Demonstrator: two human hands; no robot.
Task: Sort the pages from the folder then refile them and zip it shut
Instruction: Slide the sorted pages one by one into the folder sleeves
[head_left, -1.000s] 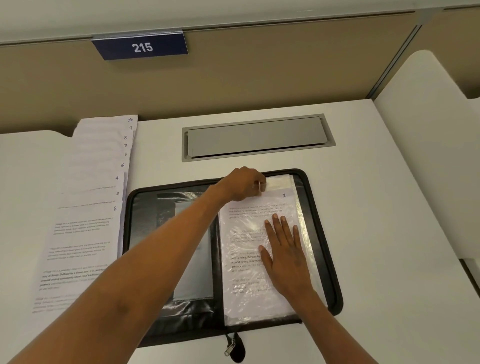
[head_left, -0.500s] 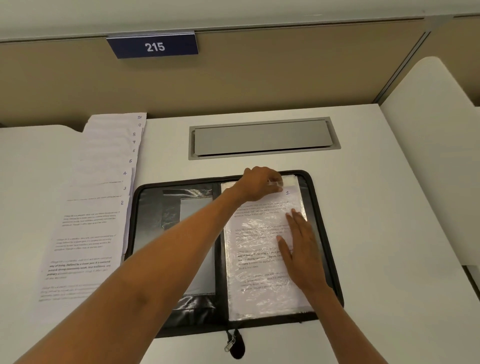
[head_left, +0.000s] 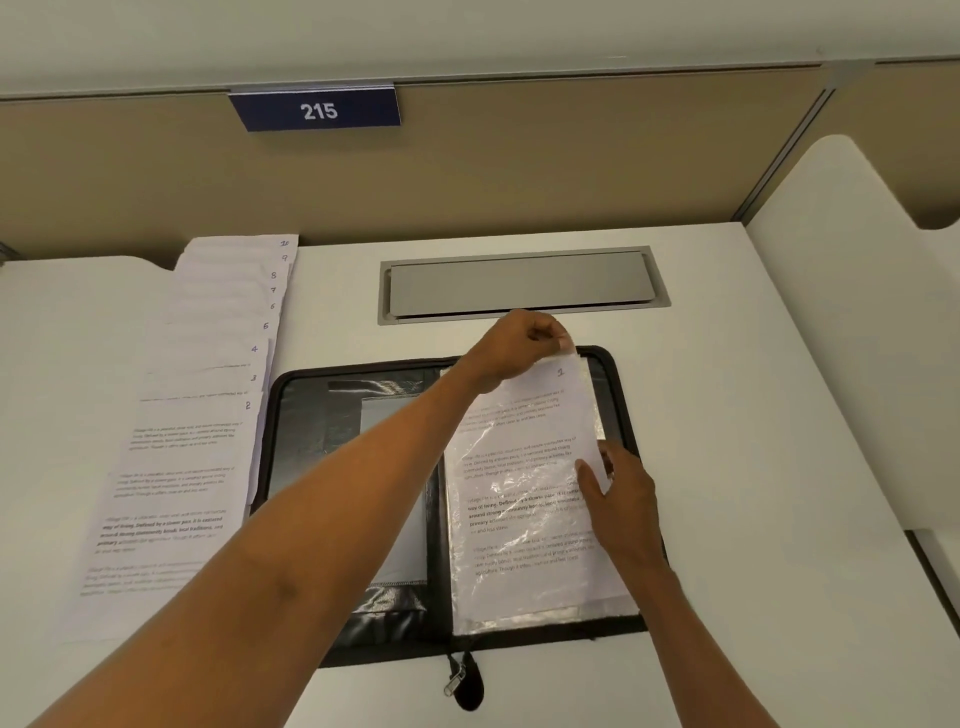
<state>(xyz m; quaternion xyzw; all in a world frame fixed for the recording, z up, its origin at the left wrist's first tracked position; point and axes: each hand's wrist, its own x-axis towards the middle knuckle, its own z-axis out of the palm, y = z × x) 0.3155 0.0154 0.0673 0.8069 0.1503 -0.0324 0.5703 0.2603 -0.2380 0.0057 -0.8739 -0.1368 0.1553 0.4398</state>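
Observation:
A black zip folder (head_left: 301, 415) lies open on the white desk. On its right half sits a clear plastic sleeve (head_left: 519, 597) with the page numbered 1 (head_left: 524, 447) in it. My left hand (head_left: 524, 345) reaches across and pinches the sleeve's top edge, lifting it a little. My right hand (head_left: 618, 499) holds the sleeve's right edge, thumb on top. The other pages (head_left: 197, 415), numbered 2 to 10, lie fanned in a column left of the folder. The zip pull (head_left: 457, 680) hangs off the folder's near edge.
A grey cable hatch (head_left: 519, 283) is set into the desk (head_left: 753, 415) just behind the folder. A beige partition with a "215" sign (head_left: 317, 110) stands at the back. A white divider panel (head_left: 857, 312) rises on the right.
My left hand has lifted the sleeve's top edge up and away from the folder. My right hand slid from the middle of the page to its right edge.

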